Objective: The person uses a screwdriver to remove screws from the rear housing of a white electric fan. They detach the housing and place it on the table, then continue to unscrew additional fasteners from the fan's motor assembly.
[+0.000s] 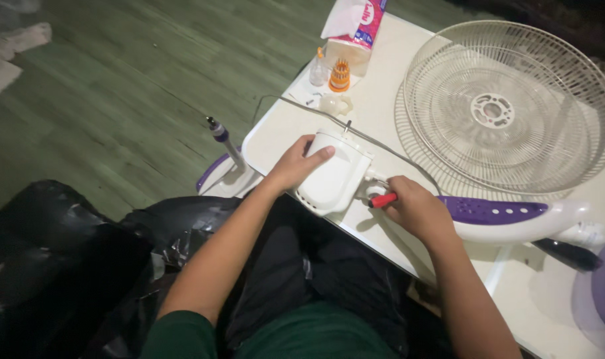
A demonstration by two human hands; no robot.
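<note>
Motor housing, white rigid plastic, prob. light but slippery, is steadied at counter edge by left hand clasped over its top, while red-handled screwdriver is held in right hand w/ closed grip.

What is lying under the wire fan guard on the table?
Under the wire fan guard a second guard shows as a wider rim, resting on the white table. Through the wires only pale surface shows; the dense mesh hides anything small underneath.

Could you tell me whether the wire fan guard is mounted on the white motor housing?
No, the wire fan guard lies flat on the table, apart from the white motor housing.
</note>
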